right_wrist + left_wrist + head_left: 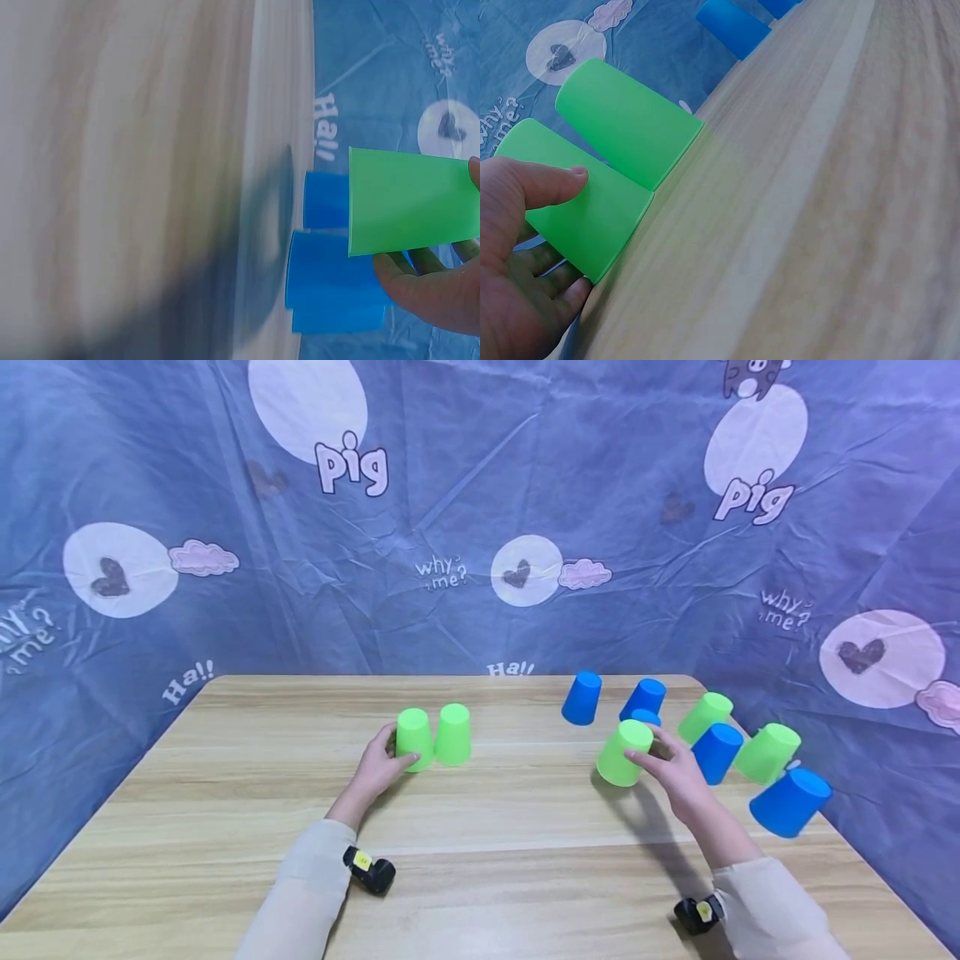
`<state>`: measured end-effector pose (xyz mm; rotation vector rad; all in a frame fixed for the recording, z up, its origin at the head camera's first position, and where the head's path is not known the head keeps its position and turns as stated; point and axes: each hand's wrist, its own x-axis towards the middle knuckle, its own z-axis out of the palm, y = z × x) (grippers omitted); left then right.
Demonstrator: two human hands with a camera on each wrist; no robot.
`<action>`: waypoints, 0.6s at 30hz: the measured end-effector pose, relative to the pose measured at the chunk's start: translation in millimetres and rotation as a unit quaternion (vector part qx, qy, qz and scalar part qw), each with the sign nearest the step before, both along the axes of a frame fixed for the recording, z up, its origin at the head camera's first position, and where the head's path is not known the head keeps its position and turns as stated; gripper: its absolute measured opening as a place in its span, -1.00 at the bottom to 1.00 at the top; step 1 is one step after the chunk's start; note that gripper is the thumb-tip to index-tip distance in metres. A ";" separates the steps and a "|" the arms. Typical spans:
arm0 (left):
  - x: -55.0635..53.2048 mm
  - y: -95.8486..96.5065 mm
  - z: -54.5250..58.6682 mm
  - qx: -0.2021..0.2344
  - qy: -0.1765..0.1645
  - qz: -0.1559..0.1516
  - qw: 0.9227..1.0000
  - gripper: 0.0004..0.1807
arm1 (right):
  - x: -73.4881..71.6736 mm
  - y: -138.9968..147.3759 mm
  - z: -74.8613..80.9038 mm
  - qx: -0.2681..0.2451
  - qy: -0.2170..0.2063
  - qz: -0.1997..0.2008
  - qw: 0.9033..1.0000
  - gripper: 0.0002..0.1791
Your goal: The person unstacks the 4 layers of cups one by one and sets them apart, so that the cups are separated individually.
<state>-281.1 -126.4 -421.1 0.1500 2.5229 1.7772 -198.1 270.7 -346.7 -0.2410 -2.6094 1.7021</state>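
Two green cups stand upside down side by side on the wooden table (480, 860). My left hand (380, 764) grips the left green cup (415, 741), thumb across its front and fingers behind. Beside it, touching at the rim in the left wrist view, is the other green cup (630, 124). On the right, my right hand (675, 768) holds a third green cup (624, 753) upside down, its rim raised off the tabletop with a shadow below. In the right wrist view that held cup (412, 201) partly covers blue cups (334, 274) behind it.
Upside-down blue cups (582, 698) and green cups (769, 753) stand about the table's right side. A blue cup (791, 802) is nearest the right edge. Behind the table hangs a printed blue cloth (450, 635). Each wrist wears a small black camera (369, 870).
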 end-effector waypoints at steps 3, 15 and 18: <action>-0.3 -0.1 -1.2 0.005 -0.001 0.001 1.000 -0.28 | 3.3 9.2 -2.1 0.018 -0.003 -0.006 1.000 -0.23; 0.3 0.9 0.6 0.002 0.000 0.001 1.000 -0.28 | 16.9 39.3 -11.1 0.004 0.001 -0.010 1.000 -0.23; 0.7 1.1 1.4 0.003 -0.001 0.001 1.000 -0.28 | 21.2 44.8 -11.9 0.009 -0.005 -0.006 1.000 -0.22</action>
